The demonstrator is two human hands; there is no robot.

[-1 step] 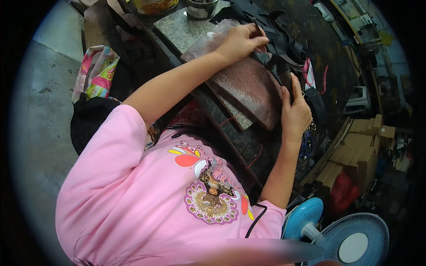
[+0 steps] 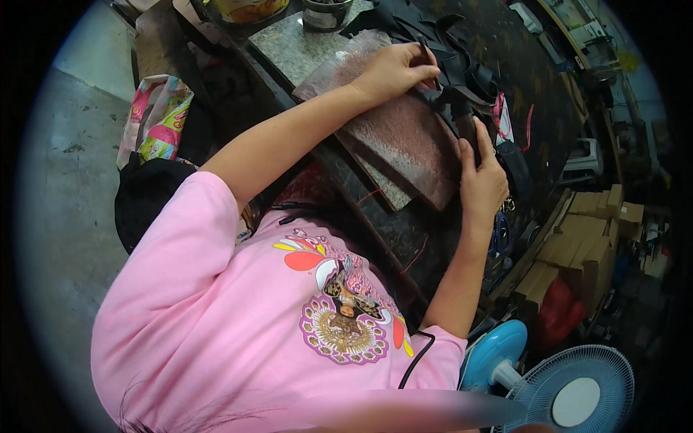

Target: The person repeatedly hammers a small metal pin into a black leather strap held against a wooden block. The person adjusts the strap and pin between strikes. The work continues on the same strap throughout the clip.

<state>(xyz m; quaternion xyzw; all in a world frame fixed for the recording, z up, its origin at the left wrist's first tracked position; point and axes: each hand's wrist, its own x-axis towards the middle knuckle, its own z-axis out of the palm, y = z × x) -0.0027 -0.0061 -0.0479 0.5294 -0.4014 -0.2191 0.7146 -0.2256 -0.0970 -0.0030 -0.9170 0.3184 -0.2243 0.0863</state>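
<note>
My left hand (image 2: 397,71) is closed in a pinch over the far part of a reddish-brown worn slab (image 2: 404,137). Between its thumb and fingers is a thin, dark, stick-like thing (image 2: 422,47), too small to name. On the slab's right edge my right hand (image 2: 482,180) grips a dark strip (image 2: 464,128) between thumb and fingers; the palm side is partly hidden. Loose black strips (image 2: 473,76) lie heaped just beyond both hands. The slab rests on a grey speckled stone slab (image 2: 292,47).
A dark tub (image 2: 326,14) and a yellow bucket (image 2: 249,9) stand at the far edge. Pink-red cord (image 2: 529,126) lies right of the heap. Cardboard boxes (image 2: 577,245) are stacked at right. A fan (image 2: 574,400) stands at lower right, a colourful bag (image 2: 164,119) at left.
My left hand has shifted very slightly nearer, with the thin dark thing still pinched. My right hand keeps its grip on the dark strip, almost unmoved.
</note>
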